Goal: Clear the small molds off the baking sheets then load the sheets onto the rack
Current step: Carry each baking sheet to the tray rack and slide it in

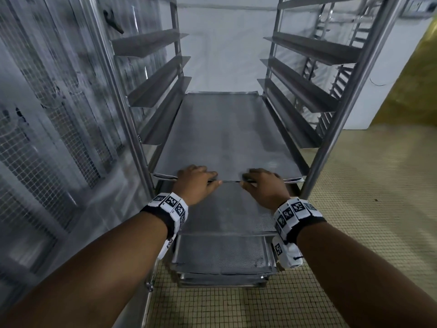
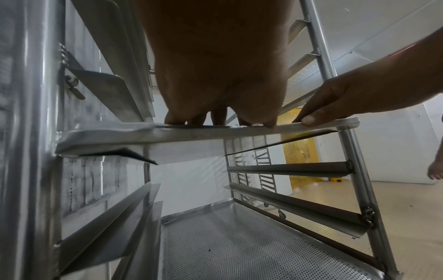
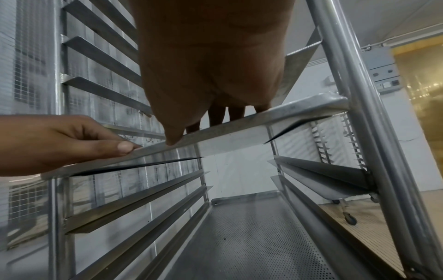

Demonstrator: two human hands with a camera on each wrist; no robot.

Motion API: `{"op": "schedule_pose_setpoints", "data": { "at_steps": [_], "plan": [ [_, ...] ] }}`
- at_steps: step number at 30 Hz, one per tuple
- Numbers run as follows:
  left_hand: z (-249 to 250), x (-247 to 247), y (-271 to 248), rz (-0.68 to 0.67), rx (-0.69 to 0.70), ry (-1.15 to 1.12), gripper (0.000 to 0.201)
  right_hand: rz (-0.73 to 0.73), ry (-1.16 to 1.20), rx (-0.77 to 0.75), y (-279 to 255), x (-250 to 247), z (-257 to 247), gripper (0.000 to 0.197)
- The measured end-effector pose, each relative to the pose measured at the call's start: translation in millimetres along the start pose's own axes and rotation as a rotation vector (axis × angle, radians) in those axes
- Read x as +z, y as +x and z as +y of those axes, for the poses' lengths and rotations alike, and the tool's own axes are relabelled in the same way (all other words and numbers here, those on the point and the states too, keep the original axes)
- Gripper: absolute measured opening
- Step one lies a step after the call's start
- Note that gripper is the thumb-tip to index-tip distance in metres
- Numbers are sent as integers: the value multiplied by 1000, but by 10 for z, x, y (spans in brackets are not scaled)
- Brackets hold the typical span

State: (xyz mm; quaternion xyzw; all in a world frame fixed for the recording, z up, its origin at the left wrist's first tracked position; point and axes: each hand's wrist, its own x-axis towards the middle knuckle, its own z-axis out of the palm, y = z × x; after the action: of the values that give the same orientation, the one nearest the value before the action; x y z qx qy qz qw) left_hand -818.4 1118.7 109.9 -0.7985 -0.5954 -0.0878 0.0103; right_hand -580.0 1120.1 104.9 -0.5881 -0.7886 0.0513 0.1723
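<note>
**Both hands on top sheet's front edge, sheet in rack**

Nearest cam: two forearms w/ marker wristbands [image 1: 170,204] are being extended fwd toward the rack [image 1: 350,95]. Left hand [image 1: 196,183] and right hand [image 1: 264,185] are being rested side by side, near each other but apart, on the front rim of the top baking sheet [image 1: 227,133].

Fingers, left: laid over the rim onto the sheet's top face, thumb being pressed against the front edge; seen in left wrist view, fingertips [image 2: 175,119] on the upper surface. Fingers, right: same pose, fingers over the rim, thumb [image 3: 172,138] on the front edge. Whether the rim is being truly pinched or only pushed: can't tell; fingers are looking fairly straight.

Top baking sheet: lying flat on a pair of angle runners, mid-height in the rack, its far end at the back of the rack, front rim about level w/ the front posts. Surface bare.

Below it, a perforated sheet [image 1: 227,214] is sticking out fwd of the rack, and another perforated sheet [image 1: 220,254] is sitting lower still, also protruding. Upper runners [image 1: 151,42] are carrying nothing.

Rack is standing on tiled floor [image 1: 354,233], mesh panel [image 1: 47,138] just beside it at left. Second rack [image 1: 331,67] is visible behind at right, yellow curtain [image 1: 416,86] beyond.
</note>
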Motion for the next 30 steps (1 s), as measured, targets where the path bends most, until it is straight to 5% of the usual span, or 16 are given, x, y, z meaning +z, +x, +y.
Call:
{"op": "schedule_pose_setpoints", "data": {
  "at_steps": [9, 15, 21, 25, 30],
  "plan": [
    [-127, 96, 212, 38, 6, -51, 84, -22, 2, 37, 166, -18, -2, 40],
    [-194, 143, 329, 28, -3, -82, 50, -6, -18, 102, 236, -21, -71, 35],
    [-58, 293, 166, 182, -33, -126, 42, 18, -76, 132, 24, 134, -93, 45],
    [175, 538, -53, 296, -31, -73, 49, 22, -77, 127, -299, 209, 73, 60],
    [737, 772, -198, 205, 9, -136, 67, 16, -90, 298, -967, 157, 407, 50]
  ]
}}
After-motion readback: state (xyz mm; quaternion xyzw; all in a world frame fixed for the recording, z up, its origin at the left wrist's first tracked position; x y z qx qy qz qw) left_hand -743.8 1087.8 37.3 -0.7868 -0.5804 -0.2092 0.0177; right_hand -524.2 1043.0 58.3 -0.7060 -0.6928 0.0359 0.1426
